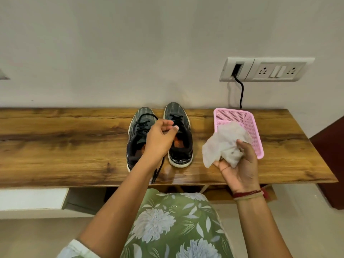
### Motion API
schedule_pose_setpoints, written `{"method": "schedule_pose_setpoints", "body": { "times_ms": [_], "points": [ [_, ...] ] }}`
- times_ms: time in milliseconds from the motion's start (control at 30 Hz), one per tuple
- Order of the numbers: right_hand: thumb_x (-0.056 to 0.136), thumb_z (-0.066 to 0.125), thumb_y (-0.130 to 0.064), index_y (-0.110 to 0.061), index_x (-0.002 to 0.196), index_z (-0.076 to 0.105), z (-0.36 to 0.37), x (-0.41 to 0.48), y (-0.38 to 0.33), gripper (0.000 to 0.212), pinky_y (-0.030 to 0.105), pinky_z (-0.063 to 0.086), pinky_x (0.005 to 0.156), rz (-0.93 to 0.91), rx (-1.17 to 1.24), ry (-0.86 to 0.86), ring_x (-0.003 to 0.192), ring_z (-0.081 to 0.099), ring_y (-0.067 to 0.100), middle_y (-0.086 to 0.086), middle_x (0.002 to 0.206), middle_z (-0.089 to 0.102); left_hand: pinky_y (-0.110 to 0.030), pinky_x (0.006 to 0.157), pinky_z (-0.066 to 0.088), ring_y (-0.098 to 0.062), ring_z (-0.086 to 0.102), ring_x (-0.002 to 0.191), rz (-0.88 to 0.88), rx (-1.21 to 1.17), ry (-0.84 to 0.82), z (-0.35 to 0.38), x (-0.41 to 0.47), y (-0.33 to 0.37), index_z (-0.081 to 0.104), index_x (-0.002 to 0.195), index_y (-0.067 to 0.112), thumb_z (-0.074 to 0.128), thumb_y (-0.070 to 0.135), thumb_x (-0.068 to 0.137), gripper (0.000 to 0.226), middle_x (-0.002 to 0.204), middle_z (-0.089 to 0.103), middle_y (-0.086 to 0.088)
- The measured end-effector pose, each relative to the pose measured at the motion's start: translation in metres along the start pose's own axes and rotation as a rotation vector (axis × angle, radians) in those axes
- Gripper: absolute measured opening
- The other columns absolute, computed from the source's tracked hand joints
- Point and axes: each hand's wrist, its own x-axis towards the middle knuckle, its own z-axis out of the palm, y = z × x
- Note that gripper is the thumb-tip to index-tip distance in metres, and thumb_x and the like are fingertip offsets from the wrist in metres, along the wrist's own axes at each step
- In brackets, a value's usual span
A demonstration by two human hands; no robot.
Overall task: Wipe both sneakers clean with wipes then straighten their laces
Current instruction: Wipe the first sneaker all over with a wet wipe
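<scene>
Right-hand grip point(240, 164) tight around crumpled wipe point(223, 144); left-hand grip point(160, 139) curled over sneakers point(174, 109), hold on lace point(147, 116) uncertain

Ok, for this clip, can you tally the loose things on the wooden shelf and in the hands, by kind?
Sneakers: 2, left one and right one
Pink basket: 1
White wipe wad, held in the right hand: 1 (the number of sheets cannot be told)
Total: 4
</scene>
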Motion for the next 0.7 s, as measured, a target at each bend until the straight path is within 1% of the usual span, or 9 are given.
{"method": "schedule_pose_setpoints", "body": {
  "times_ms": [100, 133, 233, 367, 433, 500, 533, 600, 700],
  "points": [
    [0.085, 0.044, -0.033, -0.019, 0.131, 0.051, -0.021, -0.005, 0.000, 0.048, 0.064, 0.034, 0.095, 0.039, 0.133, -0.010, 0.123, 0.050, 0.032, 0.008, 0.132, 0.054, -0.025, 0.082, 0.049, -0.011, 0.061, 0.094, 0.076, 0.116, -0.020, 0.016, 0.006, 0.004, 0.061, 0.104, 0.019, 0.058, 0.028, 0.093, 0.014, 0.099, 0.065, 0.004],
    [0.086, 0.044, -0.035, -0.018, 0.130, 0.053, -0.025, -0.008, 0.003, 0.048, 0.065, 0.036, 0.092, 0.046, 0.166, -0.008, 0.120, 0.053, 0.033, 0.009, 0.133, 0.054, -0.027, 0.079, 0.049, -0.013, 0.062, 0.091, 0.101, 0.243, -0.076, 0.024, 0.008, 0.003, 0.062, 0.100, 0.018, 0.056, 0.030, 0.094, 0.015, 0.096, 0.065, 0.003],
    [0.090, 0.045, -0.041, -0.010, 0.110, 0.068, -0.034, -0.015, 0.015, 0.043, 0.062, 0.046, 0.083, 0.086, 0.263, 0.045, 0.110, 0.059, 0.035, 0.013, 0.126, 0.060, -0.030, 0.065, 0.042, -0.024, 0.062, 0.087, 0.141, 0.769, -0.304, 0.050, 0.012, -0.002, 0.057, 0.090, 0.012, 0.051, 0.036, 0.096, 0.025, 0.089, 0.063, -0.004],
    [0.090, 0.050, -0.037, 0.002, 0.110, 0.067, -0.046, -0.021, 0.023, 0.047, 0.054, 0.055, 0.074, 0.141, 0.357, 0.071, 0.107, 0.061, 0.037, 0.018, 0.125, 0.059, -0.032, 0.066, 0.044, -0.028, 0.061, 0.096, 0.097, 1.108, -0.299, 0.066, 0.023, 0.009, 0.058, 0.107, 0.008, 0.046, 0.043, 0.097, 0.038, 0.105, 0.063, -0.009],
    [0.078, 0.068, -0.025, 0.004, 0.119, 0.060, -0.044, -0.023, 0.025, 0.050, 0.055, 0.054, 0.076, 0.188, 0.373, 0.041, 0.111, 0.057, 0.040, 0.021, 0.127, 0.056, -0.032, 0.066, 0.042, -0.026, 0.060, 0.099, 0.009, 1.185, -0.320, 0.069, 0.030, 0.011, 0.058, 0.112, 0.010, 0.043, 0.048, 0.097, 0.044, 0.107, 0.062, -0.006],
    [0.061, 0.083, -0.014, 0.003, 0.127, 0.053, -0.042, -0.023, 0.028, 0.075, 0.054, 0.051, 0.083, 0.226, 0.360, 0.030, 0.116, 0.053, 0.041, 0.024, 0.131, 0.053, -0.031, 0.064, 0.040, -0.023, 0.058, 0.093, -0.045, 1.230, -0.340, 0.068, 0.033, 0.007, 0.058, 0.110, 0.013, 0.043, 0.052, 0.096, 0.044, 0.102, 0.060, -0.005],
    [0.056, 0.086, -0.011, 0.004, 0.127, 0.054, -0.041, -0.023, 0.029, 0.079, 0.052, 0.053, 0.081, 0.240, 0.362, 0.022, 0.114, 0.056, 0.040, 0.025, 0.129, 0.054, -0.032, 0.064, 0.040, -0.022, 0.056, 0.088, -0.069, 1.232, -0.345, 0.066, 0.035, 0.004, 0.057, 0.106, 0.014, 0.045, 0.054, 0.095, 0.043, 0.097, 0.057, -0.004],
    [0.051, 0.087, -0.005, 0.006, 0.117, 0.061, -0.041, -0.023, 0.031, 0.071, 0.044, 0.058, 0.071, 0.247, 0.375, 0.021, 0.099, 0.065, 0.035, 0.025, 0.118, 0.061, -0.031, 0.064, 0.040, -0.021, 0.052, 0.082, -0.116, 1.193, -0.362, 0.066, 0.039, -0.002, 0.054, 0.099, 0.014, 0.048, 0.052, 0.093, 0.038, 0.091, 0.054, -0.002],
    [0.042, 0.090, 0.004, 0.006, 0.112, 0.062, -0.040, -0.022, 0.030, 0.075, 0.036, 0.059, 0.061, 0.263, 0.419, 0.052, 0.085, 0.070, 0.030, 0.024, 0.106, 0.066, -0.031, 0.062, 0.042, -0.022, 0.054, 0.078, -0.167, 1.052, -0.376, 0.067, 0.041, -0.007, 0.056, 0.096, 0.009, 0.054, 0.033, 0.093, 0.025, 0.082, 0.053, -0.003]
  ]
}}
